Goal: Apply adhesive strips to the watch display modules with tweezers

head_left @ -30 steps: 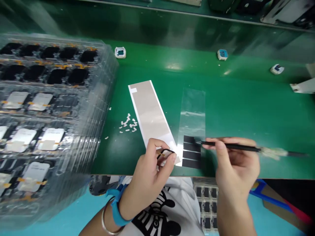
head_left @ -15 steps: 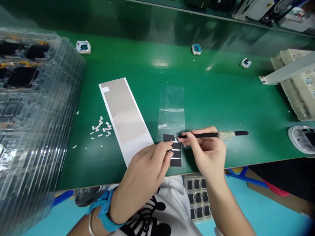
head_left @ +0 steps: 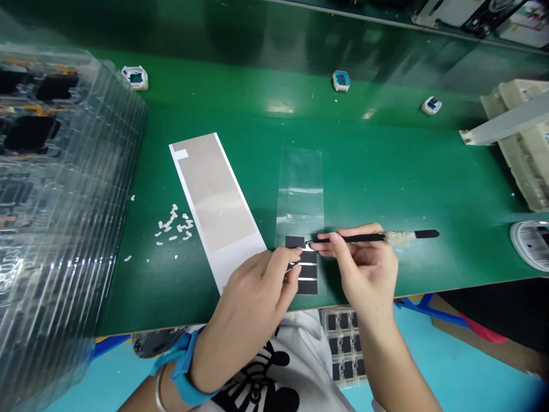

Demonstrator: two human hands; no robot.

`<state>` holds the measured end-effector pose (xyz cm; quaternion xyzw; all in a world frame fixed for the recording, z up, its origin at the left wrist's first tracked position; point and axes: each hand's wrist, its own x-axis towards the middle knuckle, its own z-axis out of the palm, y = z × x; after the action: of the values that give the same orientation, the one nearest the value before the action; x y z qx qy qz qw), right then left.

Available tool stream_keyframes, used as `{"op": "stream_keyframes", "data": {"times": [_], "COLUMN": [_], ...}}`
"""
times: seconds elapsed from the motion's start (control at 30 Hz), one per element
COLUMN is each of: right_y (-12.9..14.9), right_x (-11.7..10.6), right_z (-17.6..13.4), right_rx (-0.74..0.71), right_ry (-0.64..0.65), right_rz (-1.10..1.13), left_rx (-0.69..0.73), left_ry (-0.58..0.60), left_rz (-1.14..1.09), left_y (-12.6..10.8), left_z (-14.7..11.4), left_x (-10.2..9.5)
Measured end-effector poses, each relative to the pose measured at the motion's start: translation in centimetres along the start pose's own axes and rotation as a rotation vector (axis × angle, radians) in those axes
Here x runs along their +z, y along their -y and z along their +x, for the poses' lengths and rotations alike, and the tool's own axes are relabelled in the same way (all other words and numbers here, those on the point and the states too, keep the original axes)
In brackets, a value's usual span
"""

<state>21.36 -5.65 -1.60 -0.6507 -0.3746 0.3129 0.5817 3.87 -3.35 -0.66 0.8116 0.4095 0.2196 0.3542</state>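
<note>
My left hand (head_left: 261, 286), a blue band at its wrist, pinches a small dark piece (head_left: 292, 266) between thumb and index finger; its exact kind is unclear. In my right hand (head_left: 371, 260) lie slim black tweezers (head_left: 355, 238) wrapped in pale tape near the back end. Their tip touches or hovers just over the black rectangular pieces (head_left: 307, 271), which sit in a row on a clear plastic film (head_left: 301, 171). My left fingers cover part of that row. Beside my left hand, a white-edged sheet with a beige middle (head_left: 214, 189) lies slanted on the green table.
Small white scraps (head_left: 174, 223) are scattered left of the sheet. A tall stack of clear trays (head_left: 86, 189) stands at the left. White device housings (head_left: 341, 80) line the back. At right are beige trays (head_left: 525, 154) and a round white container (head_left: 532, 243).
Both hands stay nearly in place over the black pieces. The dark piece in my left fingers has tilted slightly. The whole view has shifted a little.
</note>
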Motion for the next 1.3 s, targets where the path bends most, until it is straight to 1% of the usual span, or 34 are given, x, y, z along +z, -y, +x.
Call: {"op": "stream_keyframes", "data": {"times": [0.07, 0.13, 0.2, 0.27, 0.3, 0.37, 0.47, 0.53, 0.67, 0.83, 1.07, 1.3], "right_y": [0.0, 0.3, 1.0, 2.0, 2.5, 3.3, 3.9, 3.9, 3.9, 4.0, 3.6, 3.6], "right_x": [-0.1, -0.1, 0.1, 0.6, 1.0, 1.9, 3.4, 4.2, 5.2, 5.8, 6.5, 6.8], "right_z": [0.0, -0.3, -0.8, -1.7, -2.2, -3.1, -3.9, -4.0, -4.0, -4.4, -4.6, -4.5], "right_rx": [-0.021, -0.067, -0.136, -0.218, -0.248, -0.31, -0.409, -0.462, -0.507, -0.553, -0.553, -0.572], "right_ry": [-0.02, -0.071, -0.129, -0.149, -0.139, -0.075, 0.028, 0.05, 0.025, 0.001, 0.045, 0.016], "right_rz": [0.022, 0.047, 0.097, 0.178, 0.215, 0.26, 0.274, 0.282, 0.258, 0.204, 0.238, 0.229], "left_rx": [-0.01, -0.025, -0.047, -0.073, -0.083, -0.078, -0.033, 0.0, 0.051, 0.05, 0.065, 0.067], "left_ry": [-0.052, -0.103, -0.141, -0.166, -0.173, -0.177, -0.215, -0.238, -0.248, -0.262, -0.237, -0.211], "left_rz": [-0.01, -0.061, -0.153, -0.248, -0.284, -0.324, -0.299, -0.274, -0.252, -0.242, -0.287, -0.345], "left_y": [0.2, 0.3, 0.2, 0.1, 0.0, -0.1, -0.1, 0.2, 0.9, 1.1, 0.9, 1.2], "left_z": [0.0, 0.0, 0.1, 0.3, 0.3, 0.3, 0.2, 0.0, -0.2, -0.4, -0.8, -1.2], "left_x": [0.0, -0.2, -0.5, -0.8, -1.0, -1.3, -1.6, -1.6, -1.6, -1.8, -2.2, -2.3]}}
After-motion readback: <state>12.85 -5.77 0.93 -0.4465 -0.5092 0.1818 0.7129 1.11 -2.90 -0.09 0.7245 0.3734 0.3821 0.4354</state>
